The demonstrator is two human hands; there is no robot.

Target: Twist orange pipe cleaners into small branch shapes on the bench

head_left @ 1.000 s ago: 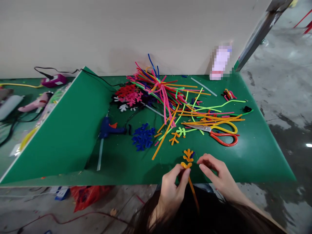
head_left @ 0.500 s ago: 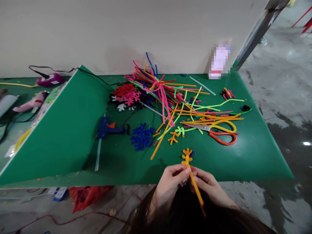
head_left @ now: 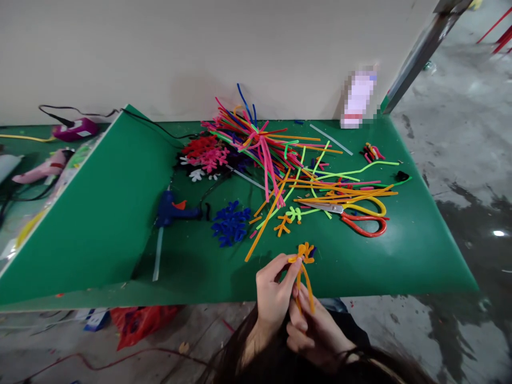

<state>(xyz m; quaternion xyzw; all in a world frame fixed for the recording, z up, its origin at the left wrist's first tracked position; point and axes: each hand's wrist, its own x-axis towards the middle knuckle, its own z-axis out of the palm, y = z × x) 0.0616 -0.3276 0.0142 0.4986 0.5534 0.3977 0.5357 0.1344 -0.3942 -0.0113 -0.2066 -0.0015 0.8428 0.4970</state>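
Note:
An orange pipe cleaner [head_left: 308, 282], looped into small branches at its upper end, is between my two hands at the table's front edge. My left hand [head_left: 274, 288] pinches it just below the loops, thumb on top. Lower down, my right hand [head_left: 310, 325] has its fingers closed round one of the hanging orange strands. The other strand slants free over the right fingers. Beyond the hands lie a small orange branched piece [head_left: 283, 225] and a light green one [head_left: 295, 214]. A dark blue bit shows behind the loops, mostly hidden.
Scissors [head_left: 366, 218] with yellow and red handles lie right of a pile of coloured pipe cleaners [head_left: 260, 141]. A blue glue gun [head_left: 172, 209] and a blue snowflake shape [head_left: 231, 224] are to the left. A green panel [head_left: 112, 202] slants across the left side.
My right hand has moved down and away from my left, onto a strand. The orange pipe cleaner now shows two hanging strands apart, and its looped top has turned.

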